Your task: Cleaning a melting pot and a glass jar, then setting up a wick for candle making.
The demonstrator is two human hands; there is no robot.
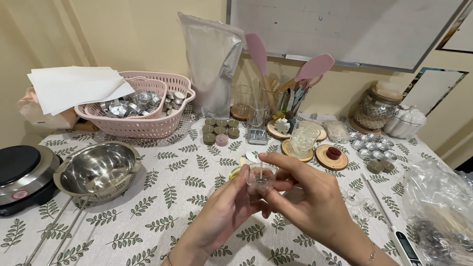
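My left hand (221,214) holds a small clear plastic candle cup (260,178) above the leaf-print tablecloth (162,197). A thin white wick (259,172) stands upright inside the cup. My right hand (310,197) reaches over the cup from the right, its fingertips at the cup's rim and wick. Both hands meet at the centre of the head view, low in the frame.
A steel bowl (98,170) and a black hot plate (22,172) sit at left. Behind are a pink basket (143,106) of metal cups, a silver pouch (212,64), spatulas, glass jars, wooden coasters. A thermometer (394,231) and plastic bag (438,207) lie at right.
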